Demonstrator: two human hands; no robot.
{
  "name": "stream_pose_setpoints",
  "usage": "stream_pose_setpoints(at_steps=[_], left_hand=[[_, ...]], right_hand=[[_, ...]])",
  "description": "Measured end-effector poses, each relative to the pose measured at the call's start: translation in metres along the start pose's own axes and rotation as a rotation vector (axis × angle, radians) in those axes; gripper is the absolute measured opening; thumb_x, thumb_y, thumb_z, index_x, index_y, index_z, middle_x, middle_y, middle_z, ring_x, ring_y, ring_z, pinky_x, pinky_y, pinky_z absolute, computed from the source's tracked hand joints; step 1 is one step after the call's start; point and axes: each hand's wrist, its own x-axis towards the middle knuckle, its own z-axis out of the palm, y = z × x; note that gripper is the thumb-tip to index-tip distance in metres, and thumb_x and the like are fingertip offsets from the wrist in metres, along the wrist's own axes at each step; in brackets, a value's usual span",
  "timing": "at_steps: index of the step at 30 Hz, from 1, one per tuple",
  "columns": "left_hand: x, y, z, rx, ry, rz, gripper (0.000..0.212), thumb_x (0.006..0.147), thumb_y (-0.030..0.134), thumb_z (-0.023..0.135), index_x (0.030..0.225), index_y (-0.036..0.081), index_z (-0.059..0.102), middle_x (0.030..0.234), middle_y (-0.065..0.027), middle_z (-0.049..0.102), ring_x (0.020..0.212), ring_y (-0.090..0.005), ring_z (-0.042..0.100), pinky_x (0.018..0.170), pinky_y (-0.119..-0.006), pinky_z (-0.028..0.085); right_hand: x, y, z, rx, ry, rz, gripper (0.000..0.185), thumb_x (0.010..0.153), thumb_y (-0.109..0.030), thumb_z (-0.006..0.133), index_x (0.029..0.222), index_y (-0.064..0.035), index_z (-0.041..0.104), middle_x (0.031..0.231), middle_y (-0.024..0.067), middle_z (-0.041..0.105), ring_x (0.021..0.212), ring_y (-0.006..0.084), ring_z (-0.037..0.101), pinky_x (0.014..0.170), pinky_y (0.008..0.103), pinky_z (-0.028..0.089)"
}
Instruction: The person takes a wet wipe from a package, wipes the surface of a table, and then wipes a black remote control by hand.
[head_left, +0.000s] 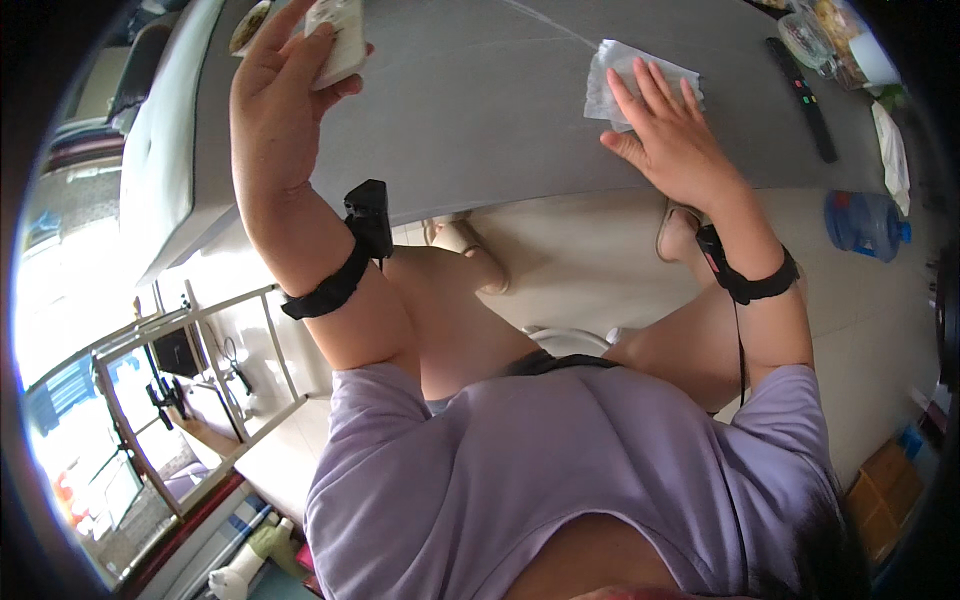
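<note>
My left hand is raised at the upper left over the grey tabletop. It grips a flat white rectangular object with dark marks on its face; the frame does not settle what it is. Farther right, my right hand lies palm down with fingers spread over a crumpled white tissue. The tissue lies flat on the table, partly covered by that hand. Black strapped devices sit on both forearms.
A black remote control lies right of the tissue. Beyond it stand a glass jar and other containers. At the right, a white plastic packet is near the table edge, and a blue water jug is on the floor. A metal-framed rack stands left.
</note>
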Motion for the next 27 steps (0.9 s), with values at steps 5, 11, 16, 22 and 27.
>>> stream_pose_setpoints(at_steps=[5,11,16,22,27], left_hand=[[-0.026,0.004,-0.025,0.000,0.180,0.119,0.039,0.094,0.010,0.046,0.132,0.001,0.047,0.092,-0.0063,0.064,0.069,-0.0086,0.061,0.054,-0.018,0.048],[-0.051,0.020,-0.072,-0.018,0.130,0.179,0.039,0.094,0.010,0.046,0.132,0.000,0.047,0.093,-0.0070,0.064,0.066,-0.0070,0.058,0.053,-0.017,0.046],[-0.075,0.033,-0.077,0.089,0.371,0.264,0.037,0.094,0.012,0.046,0.128,0.000,0.052,0.089,-0.0059,0.064,0.065,-0.0072,0.057,0.054,-0.018,0.045],[-0.096,0.035,-0.118,0.046,0.401,0.267,0.037,0.092,0.014,0.049,0.126,0.000,0.054,0.092,-0.0092,0.064,0.069,-0.0116,0.060,0.058,-0.020,0.046],[-0.089,0.028,-0.135,-0.105,0.356,0.241,0.028,0.091,0.009,0.053,0.114,-0.003,0.062,0.102,-0.0198,0.065,0.077,-0.0188,0.066,0.064,-0.025,0.052]], right_hand=[[0.014,-0.025,0.009,0.079,0.022,-0.075,0.077,0.093,-0.060,0.030,0.148,-0.0087,0.015,0.153,0.0179,0.013,0.143,0.0297,0.011,0.115,0.0443,0.009],[0.061,-0.135,0.001,0.166,-0.142,-0.199,0.082,0.092,-0.064,0.027,0.148,-0.0055,0.011,0.155,0.0154,0.008,0.144,0.0247,0.005,0.116,0.0409,0.005],[0.099,-0.206,0.008,0.421,-0.138,-0.224,0.093,0.088,-0.072,0.016,0.147,-0.0010,0.010,0.155,0.0148,0.009,0.144,0.0247,0.004,0.116,0.0422,0.002],[0.106,-0.320,0.008,0.297,-0.178,-0.464,0.082,0.092,-0.061,0.024,0.148,-0.0029,0.010,0.156,0.0114,0.009,0.144,0.0222,0.006,0.116,0.0407,0.002],[0.096,-0.355,0.016,0.051,-0.027,-0.543,0.063,0.092,-0.027,0.034,0.149,-0.0083,0.014,0.156,0.0054,0.011,0.144,0.0173,0.009,0.116,0.0391,0.002]])
